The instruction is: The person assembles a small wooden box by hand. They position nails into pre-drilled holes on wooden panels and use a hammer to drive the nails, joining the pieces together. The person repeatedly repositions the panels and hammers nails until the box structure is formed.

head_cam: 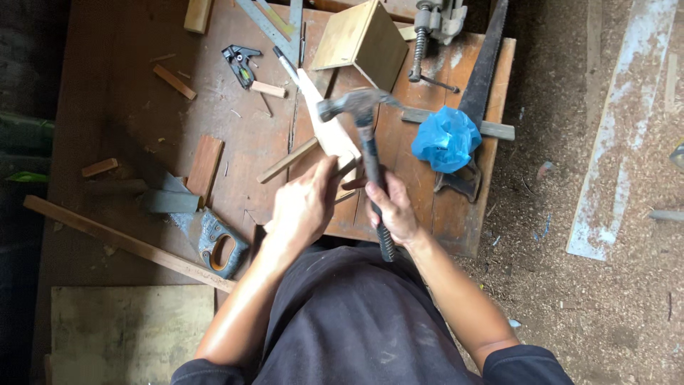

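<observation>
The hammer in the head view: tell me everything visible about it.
The hammer is a claw hammer with a grey metal head and a dark handle, ribbed at the lower end. The right hand grips the handle around its lower half. The head is raised over the workbench, face pointing left, claw right, above a pale wooden piece that the left hand steadies. The handle's butt end sticks out below the fist, over the person's dark shirt.

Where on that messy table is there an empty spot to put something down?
The barest patch is the table's left part, bordered by the short wood strip, the small block and the flat board. It is crowded around the left hand, the right hand gripping the hammer, the blue plastic bag and the wooden box.
</observation>
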